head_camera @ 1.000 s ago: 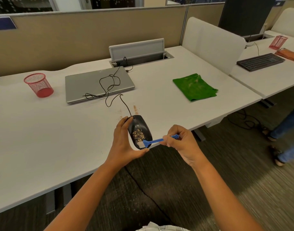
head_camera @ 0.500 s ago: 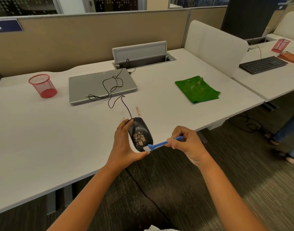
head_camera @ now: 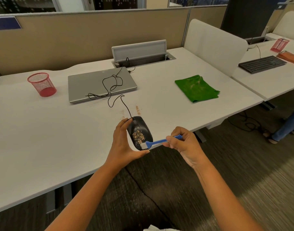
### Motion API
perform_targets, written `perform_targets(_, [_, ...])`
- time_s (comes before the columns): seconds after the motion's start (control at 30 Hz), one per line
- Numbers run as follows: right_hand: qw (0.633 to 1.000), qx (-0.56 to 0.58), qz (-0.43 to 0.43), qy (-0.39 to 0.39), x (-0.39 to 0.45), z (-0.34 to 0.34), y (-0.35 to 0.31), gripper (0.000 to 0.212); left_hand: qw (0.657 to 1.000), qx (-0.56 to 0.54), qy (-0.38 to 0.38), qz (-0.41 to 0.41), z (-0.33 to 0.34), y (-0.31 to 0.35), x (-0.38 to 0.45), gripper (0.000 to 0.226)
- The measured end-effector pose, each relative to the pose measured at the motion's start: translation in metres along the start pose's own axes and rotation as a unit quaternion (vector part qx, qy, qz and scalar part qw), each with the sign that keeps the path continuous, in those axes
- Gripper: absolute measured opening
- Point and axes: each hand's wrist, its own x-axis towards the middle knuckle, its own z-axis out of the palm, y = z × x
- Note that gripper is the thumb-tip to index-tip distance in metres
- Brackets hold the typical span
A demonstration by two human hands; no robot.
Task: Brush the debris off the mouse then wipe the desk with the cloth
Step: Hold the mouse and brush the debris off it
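My left hand (head_camera: 124, 144) grips a black wired mouse (head_camera: 141, 129) at the desk's front edge, tilted up, with a patch of tan debris (head_camera: 139, 137) on its back. My right hand (head_camera: 184, 144) pinches the handle of a small blue brush (head_camera: 157, 142); its white bristles touch the mouse's lower end just below the debris. A folded green cloth (head_camera: 196, 88) lies flat on the white desk (head_camera: 42, 130) to the right, apart from both hands. A few crumbs (head_camera: 138, 110) lie on the desk behind the mouse.
The mouse cable (head_camera: 112, 87) loops over a closed grey laptop (head_camera: 101, 84) toward an open cable box (head_camera: 141, 54). A red mesh cup (head_camera: 42, 84) stands far left. A white divider (head_camera: 214, 45) separates a neighbouring desk with a keyboard (head_camera: 262, 64). A person's legs (head_camera: 288, 129) stand at the right.
The brush head has slid from the debris patch down to the mouse's lower end. Both hands keep their hold; the camera view shifted slightly.
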Motion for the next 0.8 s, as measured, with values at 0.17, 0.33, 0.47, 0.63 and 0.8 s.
perform_targets(0.17, [0.997, 0.074, 0.006, 0.037, -0.002, -0.013, 0.001, 0.015, 1.0, 0.0, -0.002, -0.003, -0.001, -0.001, -0.001, 0.105])
perform_targets(0.33, [0.994, 0.105, 0.002, 0.027, -0.001, -0.005, -0.003, 0.015, 1.0, -0.006, -0.002, -0.002, 0.0, -0.001, 0.001, 0.102])
perform_targets(0.47, [0.997, 0.072, 0.005, 0.017, -0.001, 0.003, -0.001, 0.015, 1.0, -0.006, 0.002, 0.002, 0.001, -0.002, 0.004, 0.101])
perform_targets(0.63, [0.985, 0.149, 0.02, 0.085, 0.003, -0.008, 0.0, 0.016, 1.0, 0.003, 0.0, 0.006, -0.001, -0.004, 0.007, 0.103])
perform_targets(0.8, [0.982, 0.176, 0.023, 0.057, 0.004, 0.004, 0.004, 0.02, 1.0, 0.01, 0.003, 0.009, 0.001, -0.007, 0.007, 0.103])
